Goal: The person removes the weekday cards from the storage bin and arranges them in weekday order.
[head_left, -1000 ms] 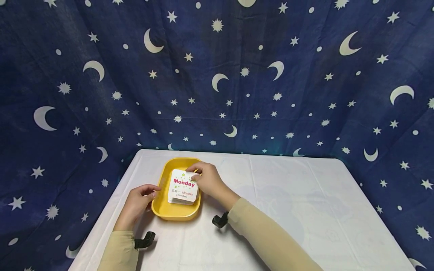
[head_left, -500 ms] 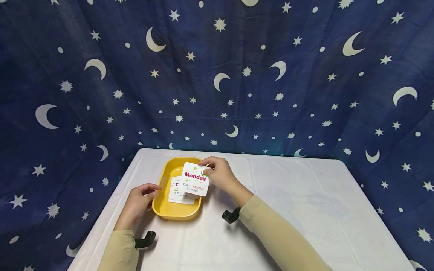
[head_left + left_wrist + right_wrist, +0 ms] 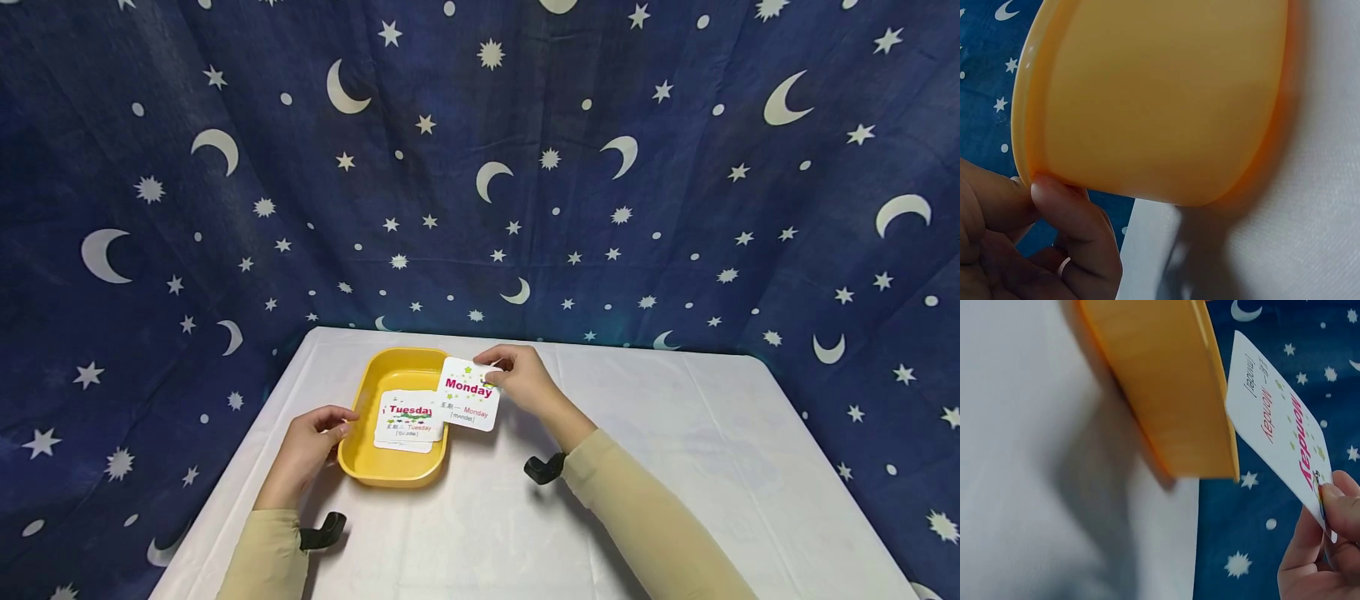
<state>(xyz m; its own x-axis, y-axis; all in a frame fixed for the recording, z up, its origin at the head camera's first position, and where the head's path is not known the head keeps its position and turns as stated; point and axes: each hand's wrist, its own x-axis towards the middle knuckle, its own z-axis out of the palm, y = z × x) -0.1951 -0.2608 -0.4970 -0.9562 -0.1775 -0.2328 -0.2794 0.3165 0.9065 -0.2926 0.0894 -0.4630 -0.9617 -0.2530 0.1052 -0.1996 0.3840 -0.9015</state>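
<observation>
The right hand point(image 3: 527, 382) pinches the white Monday card point(image 3: 467, 404) by its upper right side, over the right rim of the yellow tray point(image 3: 393, 477). In the right wrist view, thumb and fingers of that hand point(image 3: 1325, 540) grip a corner of the Monday card point(image 3: 1282, 425). Inside the tray lies a Tuesday card point(image 3: 408, 427), with the edge of another card showing under it. The left hand point(image 3: 303, 454) holds the tray's left rim; the left wrist view shows its thumb and finger point(image 3: 1054, 231) pinching the rim of the tray point(image 3: 1160, 106).
A white cloth covers the table point(image 3: 660, 467) around and to the right of the tray. Behind it hangs a dark blue curtain point(image 3: 540, 242) with moons and stars. Black mounts point(image 3: 322, 532) sit at both wrists.
The right hand has moved the Monday card rightward, from over the tray's middle to its right rim, uncovering the Tuesday card. The left hand has stayed at the rim.
</observation>
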